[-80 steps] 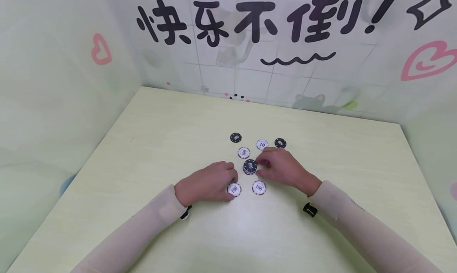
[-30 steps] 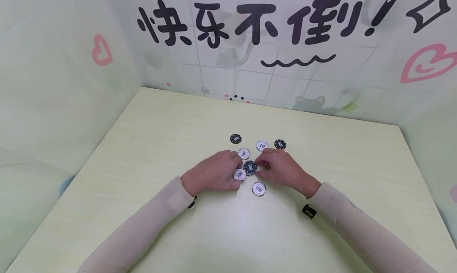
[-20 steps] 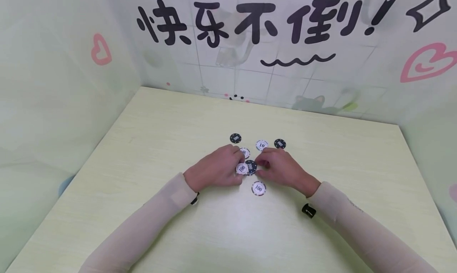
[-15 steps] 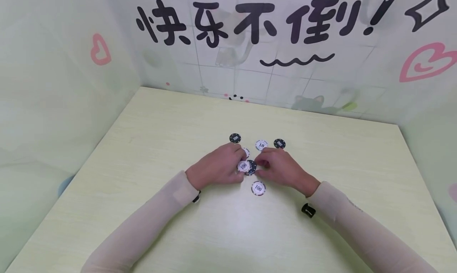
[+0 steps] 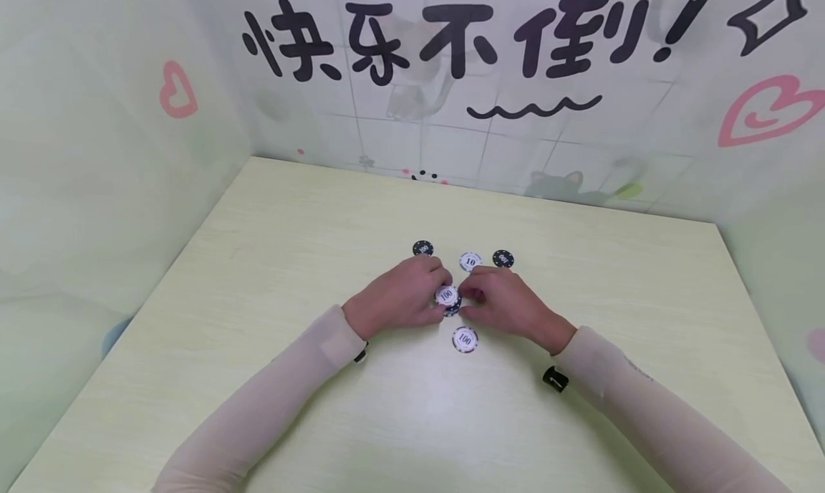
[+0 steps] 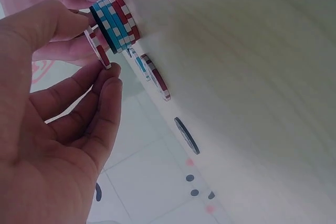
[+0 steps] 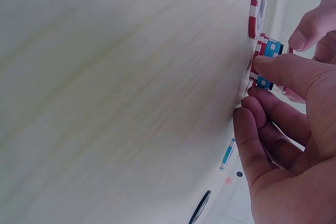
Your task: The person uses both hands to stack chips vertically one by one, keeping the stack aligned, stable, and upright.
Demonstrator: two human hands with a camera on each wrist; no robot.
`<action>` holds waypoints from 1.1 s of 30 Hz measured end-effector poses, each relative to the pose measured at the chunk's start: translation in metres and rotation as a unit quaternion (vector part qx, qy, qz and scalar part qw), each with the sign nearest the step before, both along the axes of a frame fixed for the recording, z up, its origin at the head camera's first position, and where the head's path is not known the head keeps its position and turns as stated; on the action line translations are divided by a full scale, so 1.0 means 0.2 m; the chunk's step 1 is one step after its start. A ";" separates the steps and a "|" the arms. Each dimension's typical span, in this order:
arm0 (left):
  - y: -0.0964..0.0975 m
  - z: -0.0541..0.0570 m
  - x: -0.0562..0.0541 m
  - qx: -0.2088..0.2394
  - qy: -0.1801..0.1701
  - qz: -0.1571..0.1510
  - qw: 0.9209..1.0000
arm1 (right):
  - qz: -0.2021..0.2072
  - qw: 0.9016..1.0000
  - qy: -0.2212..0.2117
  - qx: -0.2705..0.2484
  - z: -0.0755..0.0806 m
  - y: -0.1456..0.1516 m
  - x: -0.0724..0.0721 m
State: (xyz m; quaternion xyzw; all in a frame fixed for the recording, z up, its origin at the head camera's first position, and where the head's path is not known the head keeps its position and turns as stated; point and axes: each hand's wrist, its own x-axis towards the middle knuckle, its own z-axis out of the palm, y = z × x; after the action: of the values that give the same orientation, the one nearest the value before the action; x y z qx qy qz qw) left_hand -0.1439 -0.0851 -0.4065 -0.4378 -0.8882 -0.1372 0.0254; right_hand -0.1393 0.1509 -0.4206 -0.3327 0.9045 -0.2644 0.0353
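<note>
My left hand point(image 5: 404, 292) pinches a white poker chip point(image 5: 446, 295) marked 100, with a red-and-white edge point(image 6: 98, 49). That chip hovers just over the stack of poker chips point(image 6: 115, 22), slightly off its centre and apart from it. Red-edged chips lie low in the stack, blue-edged ones above, and a black one point(image 5: 455, 309) tops it. My right hand point(image 5: 509, 299) holds the stack from the right, its thumb point(image 7: 283, 69) and bent fingers at the sides. Nearer to me, a white 100 chip point(image 5: 465, 340) lies flat on the table.
Behind the hands lie a black chip point(image 5: 422, 247), a white 10 chip point(image 5: 470, 261) and another black chip point(image 5: 503, 259). A red-edged chip point(image 6: 156, 78) shows in the left wrist view, hidden by the left hand from the head view. A printed backdrop point(image 5: 425, 135) bounds the pale table point(image 5: 419, 421).
My left hand has lifted the white 100 chip from the table and carried it away from me and right, over the stack. My right hand has stayed at the stack.
</note>
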 end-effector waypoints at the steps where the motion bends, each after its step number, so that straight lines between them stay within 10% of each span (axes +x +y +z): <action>1: 0.00 0.00 0.00 -0.001 0.000 -0.001 1.000 | 0.000 1.000 0.000 0.001 0.00 0.00 0.00; 33: 0.02 -0.03 -0.01 0.000 0.013 -0.013 1.000 | -0.003 1.000 0.003 0.005 -0.01 0.00 0.00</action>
State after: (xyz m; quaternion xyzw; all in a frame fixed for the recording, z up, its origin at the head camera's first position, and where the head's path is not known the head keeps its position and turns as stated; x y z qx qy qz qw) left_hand -0.1456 -0.0802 -0.4124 -0.4506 -0.8822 -0.1321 0.0356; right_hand -0.1397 0.1513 -0.4217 -0.3302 0.9069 -0.2595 0.0336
